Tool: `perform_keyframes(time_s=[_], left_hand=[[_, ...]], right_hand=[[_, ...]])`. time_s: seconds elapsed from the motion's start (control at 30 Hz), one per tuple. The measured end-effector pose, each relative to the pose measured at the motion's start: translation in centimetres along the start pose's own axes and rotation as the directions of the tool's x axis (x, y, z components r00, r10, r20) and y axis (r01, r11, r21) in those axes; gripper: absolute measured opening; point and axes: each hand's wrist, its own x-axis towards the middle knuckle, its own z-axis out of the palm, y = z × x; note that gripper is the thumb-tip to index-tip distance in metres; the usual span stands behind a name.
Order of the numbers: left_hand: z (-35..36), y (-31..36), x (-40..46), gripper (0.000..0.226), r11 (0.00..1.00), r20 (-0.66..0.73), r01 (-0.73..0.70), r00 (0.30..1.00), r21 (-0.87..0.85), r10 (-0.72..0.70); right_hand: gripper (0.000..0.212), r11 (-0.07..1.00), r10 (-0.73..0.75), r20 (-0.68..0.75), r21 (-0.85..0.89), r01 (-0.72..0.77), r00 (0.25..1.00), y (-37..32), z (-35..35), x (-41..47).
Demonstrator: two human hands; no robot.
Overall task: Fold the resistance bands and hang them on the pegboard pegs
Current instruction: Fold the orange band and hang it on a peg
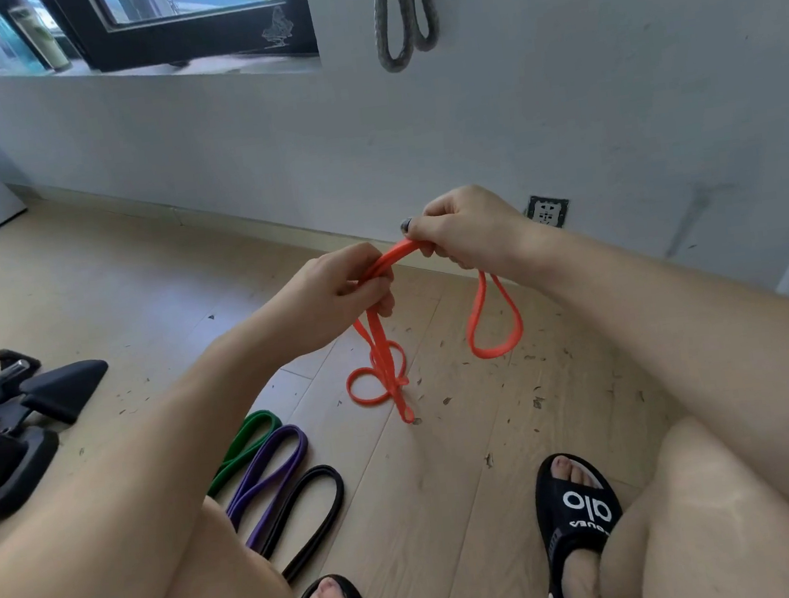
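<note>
While the person sits above the pale wooden floor [87, 294], both hands hold one long orange rubber band [488, 322] up in the air. The left hand [334, 300] curls tight around it, and the right hand [464, 236] pinches it. Its loops hang down, maybe touching the floor. A green band [246, 438], a purple band [274, 465] and a black band [313, 509] lie side by side near the floor's bottom edge. A grey band [403, 7] hangs on the wall.

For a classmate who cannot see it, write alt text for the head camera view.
Both hands, left hand and right hand, grip a thin orange rubber resistance band above a wooden floor. Green band, purple band and black band lie there; a grey band hangs on the wall.
</note>
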Motion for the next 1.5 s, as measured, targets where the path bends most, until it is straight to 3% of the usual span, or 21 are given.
perform_keyframes(time_s=[0.23, 0.53, 0.7, 0.87, 0.93, 1.17, 1.5], left_hand=[[-0.2, 0.3, 0.1, 0.009, 0.999, -0.113, -0.017, 0.994, -0.039, 0.012], [-0.5, 0.5, 0.0, 0.007, 0.966, -0.073, 0.031, 0.996, -0.258, -0.051], [-0.2, 0.4, 0.0, 0.007, 0.984, -0.047, 0.038, 0.998, -0.171, -0.047], [0.2, 0.3, 0.3, 0.008, 0.993, -0.041, 0.005, 0.999, -0.117, -0.009], [0.3, 0.4, 0.4, 0.007, 0.991, -0.039, -0.005, 0.999, -0.132, 0.000], [-0.2, 0.0, 0.0, 0.027, 0.929, 0.169, 0.171, 0.978, -0.328, -0.120], [-0.6, -0.8, 0.2, 0.028, 0.931, 0.275, 0.212, 0.953, -0.297, -0.129]], right_hand=[[0.038, 0.999, 0.042, 0.004, 0.025, -0.042, 0.999, 0.6, -0.5, 0.2], [0.036, 0.997, 0.048, 0.057, 0.061, -0.052, 0.997, 0.9, -0.5, 0.2], [0.028, 0.993, 0.085, 0.231, 0.064, -0.102, 0.969, 1.2, -0.6, -0.6], [0.047, 0.993, 0.072, 0.248, 0.069, -0.091, 0.966, 0.6, 0.4, -0.3], [0.041, 0.997, 0.056, 0.275, 0.031, -0.067, 0.960, 0.6, 0.6, -0.2], [0.030, 1.000, -0.007, 0.263, 0.000, 0.007, 0.965, 0.9, 0.0, -0.5], [0.029, 0.997, -0.051, 0.125, 0.062, 0.044, 0.991, 0.6, -1.0, -0.3]])
